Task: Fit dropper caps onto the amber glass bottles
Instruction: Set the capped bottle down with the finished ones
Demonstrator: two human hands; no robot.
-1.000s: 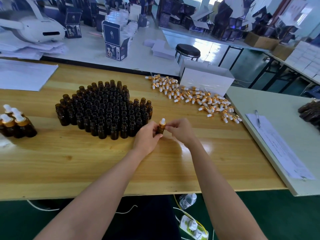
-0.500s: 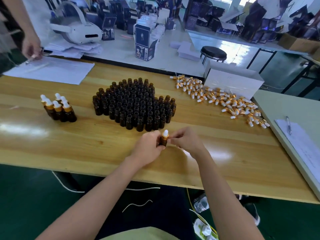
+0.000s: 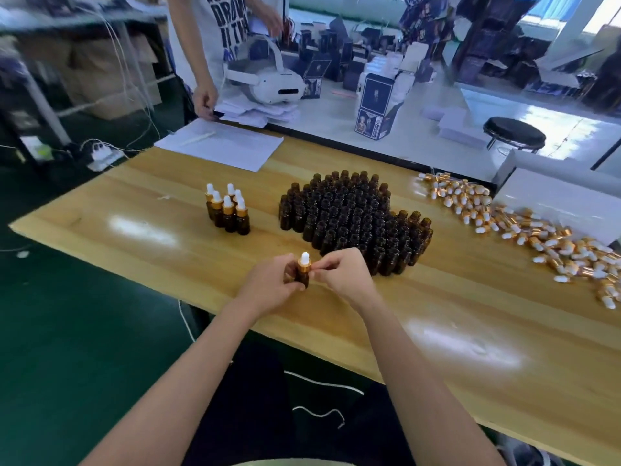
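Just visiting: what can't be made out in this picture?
Head view, the only one:
1. How far the dropper cap sits on the held bottle: fingers of the left hand and right hand cover the neck.
2. The count of uncapped bottles: front rows hide back ones.
3. Where the loose caps pile ends: cut off by the right edge.
4. The standing person above the chest: cut off by the top edge.

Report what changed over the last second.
The left hand and right hand carried the bottle leftward, from the right front of the uncapped cluster to its left front, nearer the capped bottles. Unchanged: left grips the bottle, right pinches its dropper cap.
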